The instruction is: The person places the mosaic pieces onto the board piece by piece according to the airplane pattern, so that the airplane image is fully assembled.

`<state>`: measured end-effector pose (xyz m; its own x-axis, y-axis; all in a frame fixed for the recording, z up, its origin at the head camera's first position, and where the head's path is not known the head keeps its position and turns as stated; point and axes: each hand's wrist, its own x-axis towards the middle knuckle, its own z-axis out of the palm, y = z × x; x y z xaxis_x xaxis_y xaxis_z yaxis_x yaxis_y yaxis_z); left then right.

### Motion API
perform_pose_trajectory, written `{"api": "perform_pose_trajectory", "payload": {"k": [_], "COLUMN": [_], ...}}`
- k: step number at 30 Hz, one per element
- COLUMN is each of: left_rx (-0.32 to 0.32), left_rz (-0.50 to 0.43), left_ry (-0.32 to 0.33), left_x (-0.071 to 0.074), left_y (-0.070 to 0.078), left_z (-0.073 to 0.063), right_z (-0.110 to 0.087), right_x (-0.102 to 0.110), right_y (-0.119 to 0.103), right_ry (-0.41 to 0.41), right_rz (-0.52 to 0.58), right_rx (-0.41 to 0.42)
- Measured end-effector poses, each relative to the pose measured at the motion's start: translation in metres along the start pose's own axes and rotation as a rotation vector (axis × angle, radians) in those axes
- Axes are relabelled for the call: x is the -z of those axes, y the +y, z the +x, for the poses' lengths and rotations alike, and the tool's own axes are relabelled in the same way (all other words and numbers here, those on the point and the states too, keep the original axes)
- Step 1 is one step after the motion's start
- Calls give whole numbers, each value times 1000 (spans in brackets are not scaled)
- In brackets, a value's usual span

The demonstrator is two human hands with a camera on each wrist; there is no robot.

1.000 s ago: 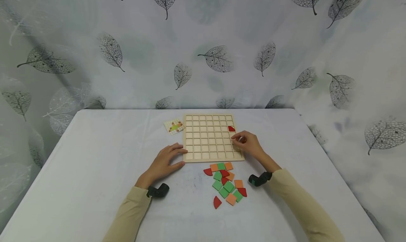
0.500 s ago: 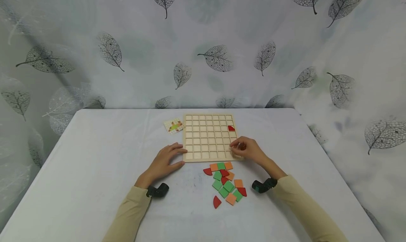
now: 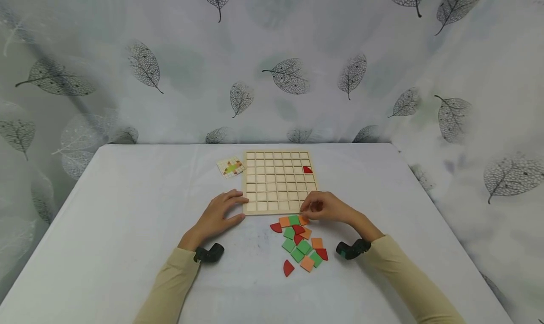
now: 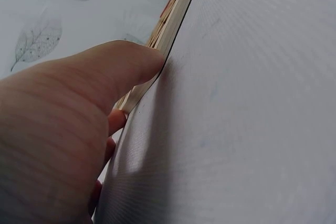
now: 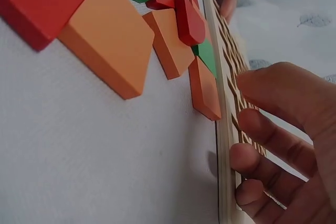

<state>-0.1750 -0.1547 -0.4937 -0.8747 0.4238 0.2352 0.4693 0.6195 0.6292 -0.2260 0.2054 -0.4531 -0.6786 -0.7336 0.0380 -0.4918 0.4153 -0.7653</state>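
A wooden grid board (image 3: 269,178) lies on the table, with a red quarter-round tile (image 3: 307,170) in a cell near its right side. My left hand (image 3: 214,220) rests at the board's near-left corner; its thumb touches the near edge and its fingertips the left side. Over the near-right corner is my right hand (image 3: 325,207), fingers loosely bent. In the right wrist view, the thumb (image 5: 270,80) and fingers stand apart with nothing between them. An orange square tile (image 5: 205,90) lies right beside the board's edge, just past the thumb tip.
Several green (image 3: 303,247), orange (image 3: 307,264) and red (image 3: 288,268) tiles lie loose in front of the board, some overlapping. A small pattern card (image 3: 231,167) sits at the board's left. White cloth covers the table (image 3: 148,196); a leaf-print curtain (image 3: 182,78) hangs behind.
My right hand has moved down along the board's right side towards the near edge and the loose tiles. The left hand stays at the corner.
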Motion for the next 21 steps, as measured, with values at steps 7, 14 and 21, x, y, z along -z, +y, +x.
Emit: {"api": "perform_pose_trajectory", "payload": {"k": [7,14,21], "left_rx": [6,11,13], "left_rz": [-5,-1,-9], "left_ry": [-3,-2,-6], "left_x": [1,1,-1], "left_y": [2,2,1], "left_z": [0,1,1], "right_z": [-1,-1,-2], "right_x": [3,5,1], "right_y": [-4,-5,-5], "right_ry": [-88,-150,-143], "right_rz": [-8,-43,-69], "right_rx": [12,-24,-50]}}
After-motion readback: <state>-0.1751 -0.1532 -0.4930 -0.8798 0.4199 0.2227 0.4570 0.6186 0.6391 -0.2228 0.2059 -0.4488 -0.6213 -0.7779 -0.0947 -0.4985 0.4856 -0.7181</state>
